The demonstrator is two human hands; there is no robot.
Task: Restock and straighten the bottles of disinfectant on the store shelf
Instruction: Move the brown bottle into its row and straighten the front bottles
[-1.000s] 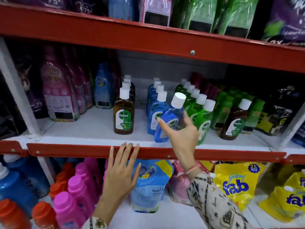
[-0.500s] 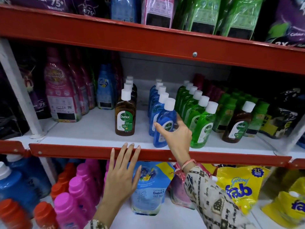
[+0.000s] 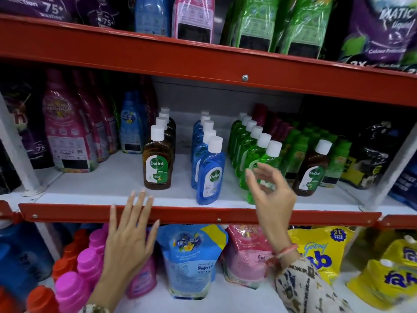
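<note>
Three rows of white-capped Dettol bottles stand on the white middle shelf [image 3: 112, 184]. A brown bottle [image 3: 157, 162] heads the left row. A blue bottle [image 3: 211, 175] stands upright at the front of the middle row. A green bottle [image 3: 267, 163] leads the right row. My right hand [image 3: 272, 193] hovers open in front of the green bottle, fingers apart, holding nothing. My left hand [image 3: 129, 233] lies flat with spread fingers against the red shelf lip [image 3: 203, 214]. A lone brown bottle [image 3: 312, 171] stands right of the green row.
Pink and purple softener pouches [image 3: 65, 129] fill the shelf's left side, and dark green-capped bottles [image 3: 297, 145] and black pouches the right. Below are pink bottles [image 3: 74, 267], a blue Comfort pouch [image 3: 194, 258] and yellow Fab packs [image 3: 320, 251]. Refill pouches line the top shelf.
My right hand set the tilted blue bottle upright at the front of the blue row, let go, and moved right to the green bottles. My left hand stayed on the shelf lip.
</note>
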